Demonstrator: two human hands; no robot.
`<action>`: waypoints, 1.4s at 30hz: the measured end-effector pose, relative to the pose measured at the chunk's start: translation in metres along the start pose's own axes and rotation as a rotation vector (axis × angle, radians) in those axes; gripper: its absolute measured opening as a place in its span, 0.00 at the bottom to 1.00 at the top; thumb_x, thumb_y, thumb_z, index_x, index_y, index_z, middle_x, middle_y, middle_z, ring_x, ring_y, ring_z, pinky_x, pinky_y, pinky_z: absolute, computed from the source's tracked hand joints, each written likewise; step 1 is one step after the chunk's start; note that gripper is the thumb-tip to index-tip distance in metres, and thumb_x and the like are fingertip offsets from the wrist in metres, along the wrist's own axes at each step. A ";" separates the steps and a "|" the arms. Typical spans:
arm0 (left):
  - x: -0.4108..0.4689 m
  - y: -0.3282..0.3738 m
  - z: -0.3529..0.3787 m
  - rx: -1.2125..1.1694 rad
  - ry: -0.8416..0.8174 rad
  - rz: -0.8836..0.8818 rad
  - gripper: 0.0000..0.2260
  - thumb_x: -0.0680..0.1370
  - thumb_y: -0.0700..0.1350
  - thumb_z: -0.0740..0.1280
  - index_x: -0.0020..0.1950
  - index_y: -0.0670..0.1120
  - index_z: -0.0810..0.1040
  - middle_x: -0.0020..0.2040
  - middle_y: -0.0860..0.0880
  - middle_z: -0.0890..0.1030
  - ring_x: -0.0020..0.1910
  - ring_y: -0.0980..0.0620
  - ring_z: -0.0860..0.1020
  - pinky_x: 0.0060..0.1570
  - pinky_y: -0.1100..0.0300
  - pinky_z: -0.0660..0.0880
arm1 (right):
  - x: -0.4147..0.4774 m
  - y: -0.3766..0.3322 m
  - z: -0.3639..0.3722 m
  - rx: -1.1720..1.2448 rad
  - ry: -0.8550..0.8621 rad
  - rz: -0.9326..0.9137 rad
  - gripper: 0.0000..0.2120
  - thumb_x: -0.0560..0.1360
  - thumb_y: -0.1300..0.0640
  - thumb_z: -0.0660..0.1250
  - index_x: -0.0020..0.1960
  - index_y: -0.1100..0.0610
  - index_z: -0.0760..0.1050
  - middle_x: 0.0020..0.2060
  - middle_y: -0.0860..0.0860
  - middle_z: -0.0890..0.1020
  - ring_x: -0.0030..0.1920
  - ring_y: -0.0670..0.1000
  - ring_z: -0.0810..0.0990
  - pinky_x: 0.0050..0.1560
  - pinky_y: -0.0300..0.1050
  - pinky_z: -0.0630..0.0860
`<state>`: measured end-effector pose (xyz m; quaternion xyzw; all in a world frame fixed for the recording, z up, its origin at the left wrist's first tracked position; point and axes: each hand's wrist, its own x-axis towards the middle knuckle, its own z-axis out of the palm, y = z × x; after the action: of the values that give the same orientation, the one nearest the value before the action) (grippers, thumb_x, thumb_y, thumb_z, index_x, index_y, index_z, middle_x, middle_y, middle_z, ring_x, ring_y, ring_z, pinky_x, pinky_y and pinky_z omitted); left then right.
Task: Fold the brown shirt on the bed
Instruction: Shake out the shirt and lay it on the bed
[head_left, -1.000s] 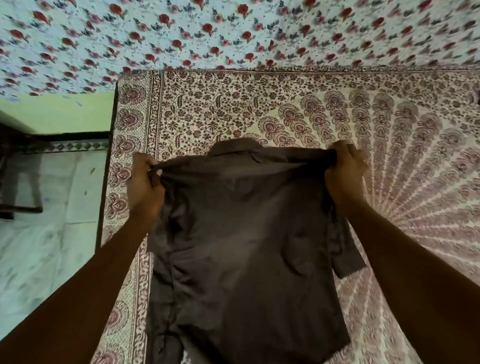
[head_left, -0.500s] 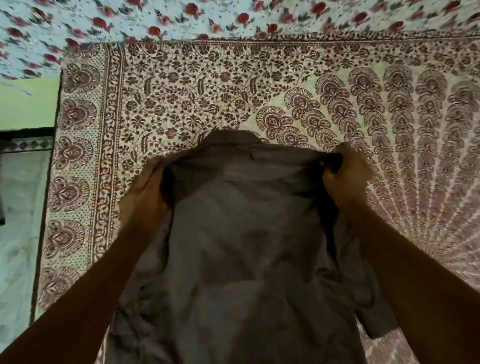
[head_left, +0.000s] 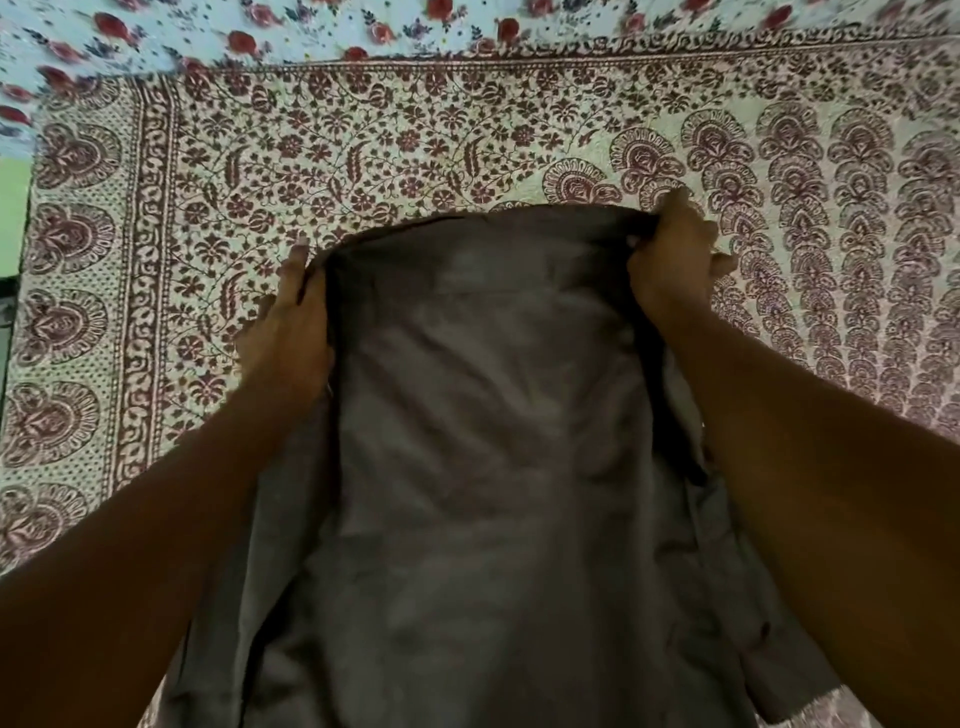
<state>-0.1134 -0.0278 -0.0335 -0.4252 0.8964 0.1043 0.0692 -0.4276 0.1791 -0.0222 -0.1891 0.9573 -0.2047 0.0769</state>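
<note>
The brown shirt (head_left: 483, 467) lay in the middle of the picture, over the bed cover (head_left: 363, 156), and ran from the hands down to the near edge. Its top edge curved between the two hands. The cloth looked smooth in the middle with soft wrinkles. A loose flap of the shirt hung out on the right side, near the bottom, under the right arm. More shirt cloth showed on the left side, under the left arm.

The left hand (head_left: 291, 332) was closed on the top left edge of the shirt. Its fingers were tucked around the cloth, with the back of the hand facing up. The right hand (head_left: 670, 265) was closed on the top right corner of the shirt, and the cloth was bunched up in its grip. Both arms reached in from the near side, one on each side of the shirt.

The bed cover was pale with dark red flowers, leaves and a thick patterned border on the left. On the right it had rows of fan shapes. At the far edge lay a light blue cloth (head_left: 311, 31) with red roses on it. A strip of green (head_left: 13, 208) showed at the far left.
</note>
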 end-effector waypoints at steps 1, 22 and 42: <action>0.001 0.005 0.000 0.041 -0.013 -0.028 0.43 0.72 0.38 0.74 0.81 0.51 0.55 0.84 0.53 0.46 0.71 0.29 0.68 0.61 0.26 0.70 | -0.002 0.000 0.002 -0.060 -0.036 -0.010 0.25 0.76 0.60 0.66 0.71 0.57 0.64 0.67 0.59 0.73 0.70 0.62 0.66 0.65 0.68 0.60; -0.192 0.059 0.089 -0.213 -0.181 0.069 0.34 0.80 0.60 0.62 0.83 0.54 0.56 0.85 0.51 0.49 0.83 0.41 0.52 0.73 0.35 0.65 | -0.207 0.084 0.019 -0.250 -0.339 -0.347 0.32 0.80 0.35 0.57 0.80 0.46 0.60 0.83 0.54 0.54 0.80 0.61 0.55 0.69 0.71 0.61; -0.496 0.032 0.110 -0.389 -0.221 -0.753 0.29 0.78 0.45 0.69 0.78 0.43 0.64 0.80 0.42 0.60 0.75 0.31 0.59 0.71 0.32 0.59 | -0.444 0.236 -0.059 -0.209 -0.399 0.553 0.40 0.74 0.37 0.71 0.76 0.50 0.55 0.74 0.66 0.57 0.71 0.73 0.61 0.65 0.73 0.67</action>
<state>0.1775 0.3895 -0.0303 -0.7137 0.6299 0.2833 0.1164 -0.1119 0.5749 -0.0368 0.0341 0.9542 -0.0362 0.2951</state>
